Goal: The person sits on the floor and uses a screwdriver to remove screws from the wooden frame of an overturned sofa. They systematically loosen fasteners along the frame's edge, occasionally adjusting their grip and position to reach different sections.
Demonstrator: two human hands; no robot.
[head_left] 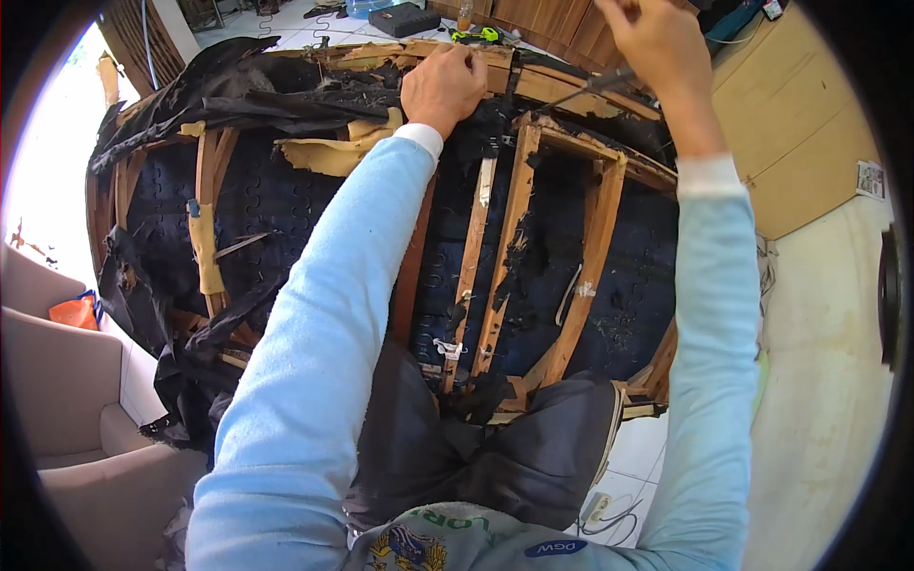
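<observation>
A stripped sofa frame (519, 205) lies on its back in front of the person, its bare wooden slats running away from the knees toward a top rail at the far edge, with dark webbing and zigzag springs showing between them. The left hand (443, 88) is closed into a fist and presses down on that far wooden rail, next to a flap of torn yellow foam (333, 152). The right hand (662, 43) is raised above the rail on the other side, fingers curled tight around the handle of a thin dark tool (595, 86) whose shaft slants down and left to the wood between the two hands; what kind of tool it is cannot be told. Torn black fabric (205, 90) hangs in shreds over the upper left of the frame and trails down its left side. Both forearms wear light blue sleeves, and the person's dark trousers (495, 447) sit against the near edge of the frame. To the left stands a beige armchair (67, 381) with an orange bag (74, 311) beside it. Beyond the frame, on the tiled floor, lies a dark flat case (404, 18).
</observation>
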